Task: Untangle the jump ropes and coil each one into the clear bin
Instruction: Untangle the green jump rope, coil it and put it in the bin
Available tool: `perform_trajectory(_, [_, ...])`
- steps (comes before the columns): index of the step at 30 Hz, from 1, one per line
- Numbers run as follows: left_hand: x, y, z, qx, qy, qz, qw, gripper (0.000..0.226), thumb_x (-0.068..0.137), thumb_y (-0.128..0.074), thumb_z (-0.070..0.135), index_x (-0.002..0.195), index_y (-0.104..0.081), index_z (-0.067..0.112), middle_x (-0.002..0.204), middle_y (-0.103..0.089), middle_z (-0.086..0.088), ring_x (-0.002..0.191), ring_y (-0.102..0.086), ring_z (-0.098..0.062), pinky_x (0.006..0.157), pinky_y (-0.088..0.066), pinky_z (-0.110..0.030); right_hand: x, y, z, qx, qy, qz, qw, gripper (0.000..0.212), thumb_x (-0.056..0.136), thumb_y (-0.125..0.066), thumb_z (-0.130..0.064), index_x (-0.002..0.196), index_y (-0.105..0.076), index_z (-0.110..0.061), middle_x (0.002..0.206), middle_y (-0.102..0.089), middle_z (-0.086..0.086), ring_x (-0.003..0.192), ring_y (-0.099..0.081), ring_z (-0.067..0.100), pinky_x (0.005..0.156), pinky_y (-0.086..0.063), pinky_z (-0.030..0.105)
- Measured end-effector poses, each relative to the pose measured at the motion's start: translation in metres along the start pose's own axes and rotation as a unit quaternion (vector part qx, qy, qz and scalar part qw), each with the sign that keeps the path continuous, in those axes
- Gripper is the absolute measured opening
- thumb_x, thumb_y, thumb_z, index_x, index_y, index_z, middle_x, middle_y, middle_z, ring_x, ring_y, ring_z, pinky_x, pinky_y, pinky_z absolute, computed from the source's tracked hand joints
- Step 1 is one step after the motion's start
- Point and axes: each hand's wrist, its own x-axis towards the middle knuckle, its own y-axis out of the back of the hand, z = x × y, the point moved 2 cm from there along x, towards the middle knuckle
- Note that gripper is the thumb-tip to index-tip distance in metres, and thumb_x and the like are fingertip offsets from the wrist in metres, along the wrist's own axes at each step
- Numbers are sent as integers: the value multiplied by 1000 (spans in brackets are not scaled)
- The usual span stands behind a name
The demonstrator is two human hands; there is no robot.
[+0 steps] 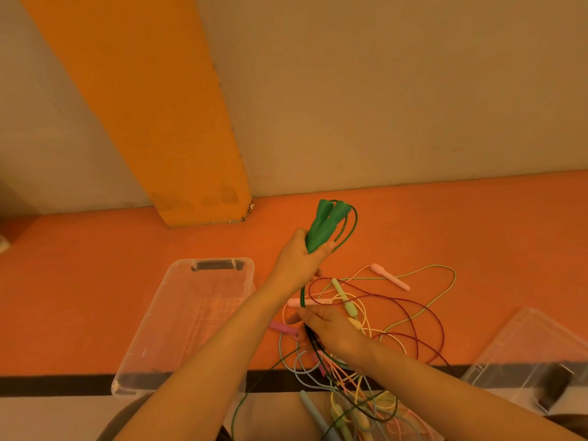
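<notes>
With the left hand [297, 259] gripping both green plastic handles [323, 226] right of the clear plastic bin [178, 313], the right hand [334, 331], pinching the thin green cord [302, 292], did best feeding loops evenly.

Orange floor [95, 281] meets beige wall [381, 90]; orange pillar [143, 106] left; warm dim light.
</notes>
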Motion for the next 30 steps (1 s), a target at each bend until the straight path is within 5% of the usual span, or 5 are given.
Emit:
perform_trajectory(7, [-1,6,-1,-71,54,-9,996,26,94,-56,39,105,-51,16,74,-61,-1,52,-53,-13,47,-43,-26,-2,10,-1,1,5,-2,1000,29,99,-47,-23,92,-66,-3,56,-54,-4,48,-49,9,50,-41,22])
perform_trajectory(13, [0,10,-1,-3,19,-2,1000,26,93,-57,37,106,-51,15,71,-56,0,49,-49,-13,46,-41,-25,-2,17,0,-11,0,-14,1000,25,99,-49,-20,89,-68,-6,60,-55,-3,48,-49,7,50,-39,20])
perform_trajectory(18, [1,19,-4,37,-4,0,999,26,91,-59,38,106,-52,18,73,-54,1,57,-49,-15,60,-41,-36,-9,32,-7,-37,-16,-36,999,24,97,-52,-14,76,-64,-12,65,-55,3,47,-49,4,47,-38,16])
perform_trajectory(25, [-4,29,-10,58,-16,-22,998,25,92,-59,34,109,-53,16,71,-53,2,53,-48,-12,54,-39,-30,-19,70,-14,-107,-45,-58,992,22,94,-59,-20,77,-68,-10,58,-54,-1,47,-42,7,46,-33,18])
perform_trajectory(30, [-15,22,-6,98,-54,-86,990,24,92,-60,34,110,-54,18,72,-55,5,54,-49,-7,52,-40,-24,-22,104,-19,-161,-43,14,986,22,89,-65,-25,73,-72,-10,56,-43,2,49,-36,10,47,-30,21])
